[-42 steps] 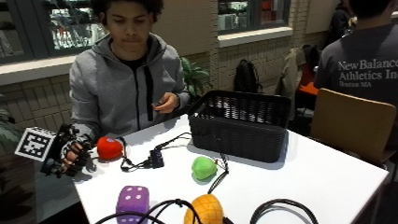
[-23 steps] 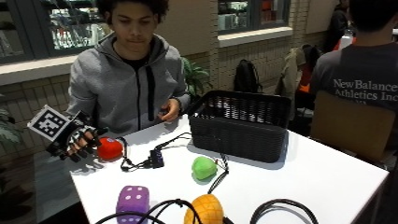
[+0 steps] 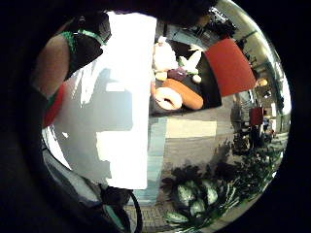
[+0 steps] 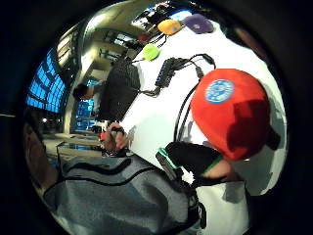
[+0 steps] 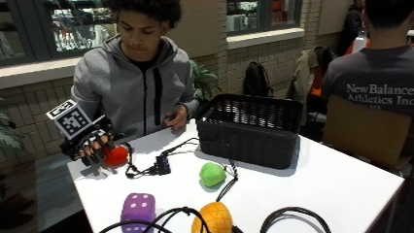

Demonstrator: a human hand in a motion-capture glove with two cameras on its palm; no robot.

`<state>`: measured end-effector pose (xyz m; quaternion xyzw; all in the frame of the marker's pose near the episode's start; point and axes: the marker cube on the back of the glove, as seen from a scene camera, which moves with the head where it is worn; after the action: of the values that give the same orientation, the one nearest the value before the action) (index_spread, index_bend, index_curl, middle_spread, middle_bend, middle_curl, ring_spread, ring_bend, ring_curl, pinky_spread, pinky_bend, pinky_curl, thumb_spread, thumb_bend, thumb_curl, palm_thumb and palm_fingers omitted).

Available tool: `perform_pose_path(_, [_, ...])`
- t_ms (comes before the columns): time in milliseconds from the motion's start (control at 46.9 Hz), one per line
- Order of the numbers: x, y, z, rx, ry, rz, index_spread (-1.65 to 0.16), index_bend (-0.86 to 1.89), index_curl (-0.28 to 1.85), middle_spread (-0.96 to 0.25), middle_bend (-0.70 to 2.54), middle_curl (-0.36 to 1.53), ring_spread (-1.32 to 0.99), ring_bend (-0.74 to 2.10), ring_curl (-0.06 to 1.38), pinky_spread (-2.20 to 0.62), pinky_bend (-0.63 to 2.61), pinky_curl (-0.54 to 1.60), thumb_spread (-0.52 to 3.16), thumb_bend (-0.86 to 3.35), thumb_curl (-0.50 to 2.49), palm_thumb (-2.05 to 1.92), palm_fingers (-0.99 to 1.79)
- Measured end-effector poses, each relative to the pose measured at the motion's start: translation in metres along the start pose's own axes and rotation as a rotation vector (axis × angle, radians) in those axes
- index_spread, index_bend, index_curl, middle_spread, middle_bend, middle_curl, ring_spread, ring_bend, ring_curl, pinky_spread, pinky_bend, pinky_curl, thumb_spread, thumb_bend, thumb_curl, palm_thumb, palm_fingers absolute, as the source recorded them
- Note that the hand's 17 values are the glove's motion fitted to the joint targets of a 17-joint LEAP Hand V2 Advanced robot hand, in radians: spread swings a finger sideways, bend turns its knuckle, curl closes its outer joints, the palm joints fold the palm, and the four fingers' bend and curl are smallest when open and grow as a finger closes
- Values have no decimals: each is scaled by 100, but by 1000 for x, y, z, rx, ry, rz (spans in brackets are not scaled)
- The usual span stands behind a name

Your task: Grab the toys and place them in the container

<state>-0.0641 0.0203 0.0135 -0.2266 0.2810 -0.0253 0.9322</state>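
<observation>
Hand (image 5: 91, 145) curling fingers over red toy (image 5: 116, 155) at worktop (image 5: 336, 189) corner near person, well apart from basket (image 5: 249, 131). Looking round, soft, light; likely squashing under fingers, rolling if nudged. Wrapping across widest part from above seeming best.

Black basket (image 5: 249, 130) stands near table's (image 5: 336, 184) back edge, top open, tall walls all around. Black cable and small box (image 5: 162, 165) lie between red toy (image 5: 116, 156) at left back corner and basket. Green toy (image 5: 211, 174) sits mid-table, just in front of basket. Purple dice (image 5: 138, 209), orange toy (image 5: 215, 218), cable loops crowd front edge. Bare white table right of green toy.
</observation>
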Motion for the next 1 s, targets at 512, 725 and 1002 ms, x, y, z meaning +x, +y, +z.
perform_pose_path(512, [-26,-27,31,-29,-31,-98,-27,33,29,-2,28,30,-20,68,27,-16,76,35,147,34,31,41,66])
perform_pose_path(725, [-36,-28,34,87,3,-131,-24,30,34,-9,37,37,-27,87,35,-29,80,38,144,44,42,63,88])
perform_pose_path(1002, [-69,-55,-38,237,-54,-322,-22,35,43,-17,47,48,-33,99,44,-38,90,47,116,37,54,71,92])
